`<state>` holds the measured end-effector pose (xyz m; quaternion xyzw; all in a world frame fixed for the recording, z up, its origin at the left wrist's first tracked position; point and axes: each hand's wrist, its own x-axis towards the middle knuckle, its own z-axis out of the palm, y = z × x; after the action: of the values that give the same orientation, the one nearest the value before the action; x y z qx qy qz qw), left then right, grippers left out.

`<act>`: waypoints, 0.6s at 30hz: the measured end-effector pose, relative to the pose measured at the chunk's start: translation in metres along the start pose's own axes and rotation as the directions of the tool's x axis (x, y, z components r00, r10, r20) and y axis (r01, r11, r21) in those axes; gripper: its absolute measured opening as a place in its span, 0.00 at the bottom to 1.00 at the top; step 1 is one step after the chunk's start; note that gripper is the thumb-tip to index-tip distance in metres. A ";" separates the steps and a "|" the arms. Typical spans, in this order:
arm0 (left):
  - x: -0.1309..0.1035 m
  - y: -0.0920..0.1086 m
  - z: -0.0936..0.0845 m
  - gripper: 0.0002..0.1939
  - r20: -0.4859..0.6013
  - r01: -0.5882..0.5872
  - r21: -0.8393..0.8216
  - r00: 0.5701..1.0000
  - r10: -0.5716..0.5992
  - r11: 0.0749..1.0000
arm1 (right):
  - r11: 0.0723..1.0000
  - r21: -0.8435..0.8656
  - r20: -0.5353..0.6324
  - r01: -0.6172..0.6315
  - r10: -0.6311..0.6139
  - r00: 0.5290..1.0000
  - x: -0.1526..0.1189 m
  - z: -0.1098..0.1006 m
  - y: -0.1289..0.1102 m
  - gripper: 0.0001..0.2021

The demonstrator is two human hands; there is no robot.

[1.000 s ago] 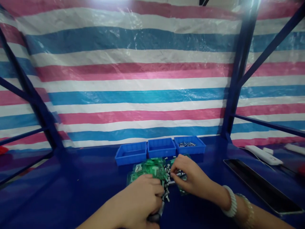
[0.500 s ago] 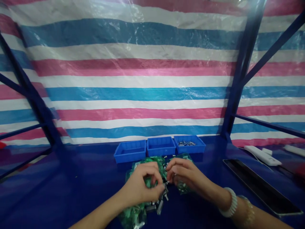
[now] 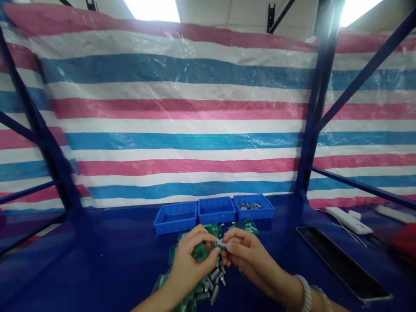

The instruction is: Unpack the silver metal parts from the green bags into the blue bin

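The middle blue bin point(image 3: 217, 217) is the reference for all positions. The grey metal piece point(image 3: 221, 245) is raised in front of this bin, on the near side, between the two hands. The right hand point(image 3: 248, 255) pinches its right end between thumb and index finger; the other right fingers curl beneath. The left hand point(image 3: 196, 255) brings thumb and index fingertip together on the left end, leaving a rounded gap behind the pinch.

Handling: the piece is probably light, rigid and not fragile. Its smooth surface may slip or roll in the fingertips; grip it at the ends or across the narrow body. It is short and elongated; finer detail is too small to tell.

Nearer the person than the middle bin, loose metal parts point(image 3: 212, 281) lie in a heap, some cylindrical and some screw-like, with a dull grey sheen. Green bags point(image 3: 212, 229) of thin, crinkled, translucent film lie just in front of the bin and partly under the hands; expect them to be soft and pliable. The right blue bin point(image 3: 256, 215), just right of the middle one, holds shiny metal parts. All stand on a smooth dark blue tabletop point(image 3: 120, 260).
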<state>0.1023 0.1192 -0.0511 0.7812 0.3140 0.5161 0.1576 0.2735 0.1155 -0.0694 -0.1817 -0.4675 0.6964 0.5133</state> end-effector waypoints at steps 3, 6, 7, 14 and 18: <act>0.004 0.004 0.000 0.06 -0.005 -0.064 0.058 0.998 0.064 0.996 | 0.988 -0.141 -0.047 0.056 -0.063 0.997 0.007 -0.005 -0.005 0.12; 0.008 0.008 0.002 0.10 -0.017 -0.037 0.012 0.999 0.037 0.999 | 0.980 -0.187 -0.093 0.074 -0.093 0.991 0.010 -0.009 -0.010 0.14; 0.008 0.011 0.002 0.11 -0.028 0.011 -0.030 1.000 -0.012 0.999 | 0.982 -0.176 -0.103 0.070 -0.089 0.991 0.009 -0.010 -0.011 0.14; -0.030 0.048 0.024 0.13 -0.048 0.452 -0.400 0.858 -0.511 0.797 | 0.991 -0.103 -0.166 0.080 -0.097 0.981 -0.033 -0.007 -0.001 0.13; -0.060 0.068 0.044 0.18 0.003 0.536 -0.545 0.770 -0.638 0.645 | 0.997 -0.042 -0.221 0.068 -0.076 0.972 -0.061 -0.003 0.009 0.14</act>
<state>0.1485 0.0318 -0.0733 0.5113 0.4142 0.5725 0.4892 0.2959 0.0629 -0.0921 -0.2501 -0.4252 0.6447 0.5840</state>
